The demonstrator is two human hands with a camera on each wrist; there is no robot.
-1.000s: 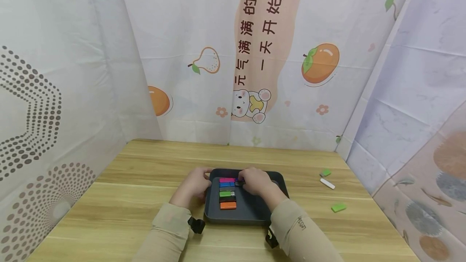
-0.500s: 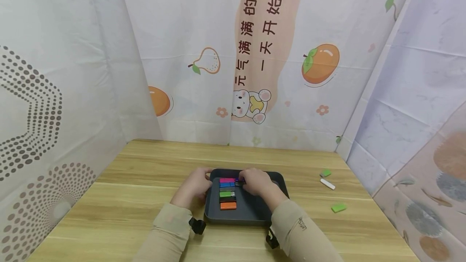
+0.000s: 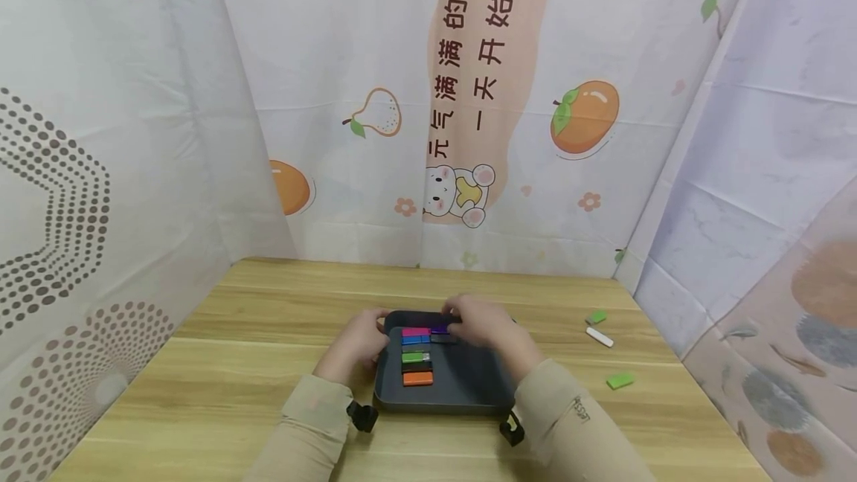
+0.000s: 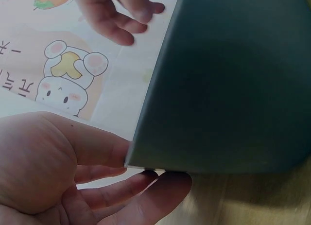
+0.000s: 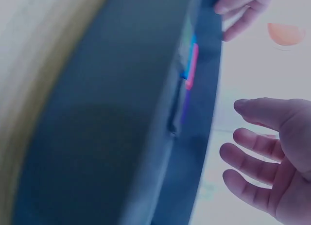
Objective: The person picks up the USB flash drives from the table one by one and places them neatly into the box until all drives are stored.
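Observation:
A dark grey tray [image 3: 469,400] rests on the table, with a column of USB flash drives along its left side. From the back they run pink [image 3: 416,332], blue [image 3: 416,340], grey, green [image 3: 411,358], black and orange [image 3: 418,379]. To the right of the pink and blue ones lie a purple flash drive [image 3: 439,330] and a dark flash drive [image 3: 443,339]. My left hand [image 3: 361,337] grips the tray's left wall, thumb and fingers at its edge in the left wrist view. Over the tray's back part, my right hand [image 3: 478,318] is raised, its spread fingers holding nothing in the right wrist view.
On the table's right side lie a green flash drive [image 3: 596,317], a white flash drive [image 3: 599,337] and another green one [image 3: 620,380]. A printed curtain [image 3: 375,192] hangs behind the wooden table [image 3: 268,363], with more cloth on both sides.
My right hand has let go of the small drives at the tray's back and lifted up and to the right, exposing the purple and dark flash drives. My left hand stays on the tray.

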